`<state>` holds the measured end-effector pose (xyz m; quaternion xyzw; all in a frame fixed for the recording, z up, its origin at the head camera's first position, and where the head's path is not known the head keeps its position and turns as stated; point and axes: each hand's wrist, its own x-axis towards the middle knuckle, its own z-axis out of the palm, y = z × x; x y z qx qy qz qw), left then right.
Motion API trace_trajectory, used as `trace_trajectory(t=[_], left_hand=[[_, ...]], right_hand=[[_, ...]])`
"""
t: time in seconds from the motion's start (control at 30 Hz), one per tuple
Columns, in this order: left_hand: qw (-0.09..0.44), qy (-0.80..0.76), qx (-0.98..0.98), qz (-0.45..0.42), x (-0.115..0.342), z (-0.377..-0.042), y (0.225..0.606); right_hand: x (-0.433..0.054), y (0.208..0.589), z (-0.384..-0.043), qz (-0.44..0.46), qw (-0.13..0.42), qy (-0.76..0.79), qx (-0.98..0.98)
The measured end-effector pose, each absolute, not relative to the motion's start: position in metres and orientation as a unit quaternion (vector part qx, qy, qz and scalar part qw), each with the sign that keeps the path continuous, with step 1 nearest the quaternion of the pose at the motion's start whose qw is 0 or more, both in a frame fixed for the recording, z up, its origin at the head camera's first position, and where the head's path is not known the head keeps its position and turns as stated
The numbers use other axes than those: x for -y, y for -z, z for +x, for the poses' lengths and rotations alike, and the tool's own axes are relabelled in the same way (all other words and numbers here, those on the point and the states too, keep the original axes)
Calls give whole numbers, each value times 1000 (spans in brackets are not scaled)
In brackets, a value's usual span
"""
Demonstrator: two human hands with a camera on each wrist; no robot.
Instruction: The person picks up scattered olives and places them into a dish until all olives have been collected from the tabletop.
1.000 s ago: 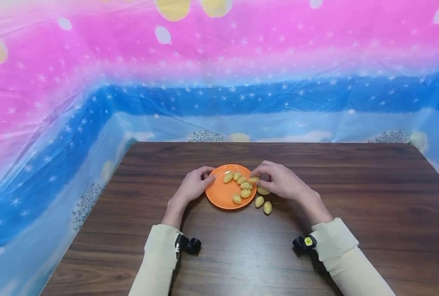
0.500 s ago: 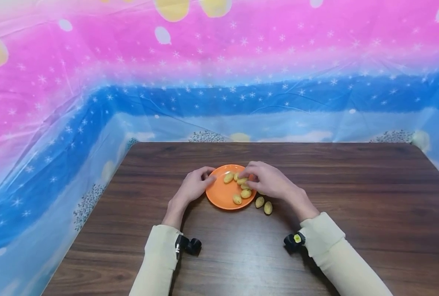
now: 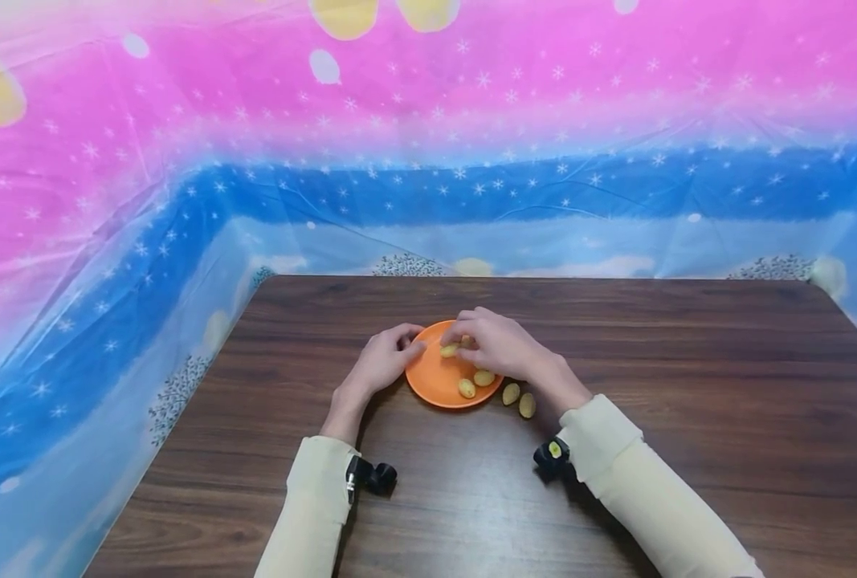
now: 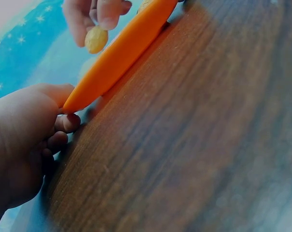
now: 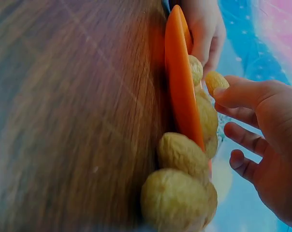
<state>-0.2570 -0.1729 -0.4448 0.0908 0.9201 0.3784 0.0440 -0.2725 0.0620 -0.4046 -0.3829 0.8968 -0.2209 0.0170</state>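
My left hand [image 3: 381,361] holds the left rim of a round orange plate [image 3: 428,377], thumb over the edge and the other fingers lower down, as the left wrist view shows. Above the plate, my right hand [image 3: 503,345] pinches a wrinkled yellow oval piece [image 5: 216,83], like a tiny potato or dried fruit, between thumb and fingertips. In the left wrist view that held piece [image 4: 96,39] hangs apart from the plate. Similar yellow pieces [image 3: 483,377] lie on the plate's right side, some hidden by my right hand.
On the table just right of the plate lie more yellow pieces [image 3: 527,405], close together. The dark wood-grain table [image 3: 442,490] extends all around. Behind it hangs a pink and blue patterned cloth [image 3: 399,185]. Black cameras [image 3: 551,457] are strapped at both wrists.
My right hand has moved left from the plate's right edge to over its middle, carrying the yellow piece. My left hand stays on the rim.
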Motion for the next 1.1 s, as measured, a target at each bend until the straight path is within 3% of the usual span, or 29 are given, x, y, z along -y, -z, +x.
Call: trace_trajectory(t=[0.23,0.73,1.1], left_hand=[[44,-376,-921,91,173,-257,445],[43,-375,-921,94,173,-256,443],[45,-377,-921,89,173,-256,444]], right_hand=[[-48,404,-278,-408,5,195,-892],[-31,408,-286,-429,41,177,-885],[-40,406,-282,-432,13,192,-881]])
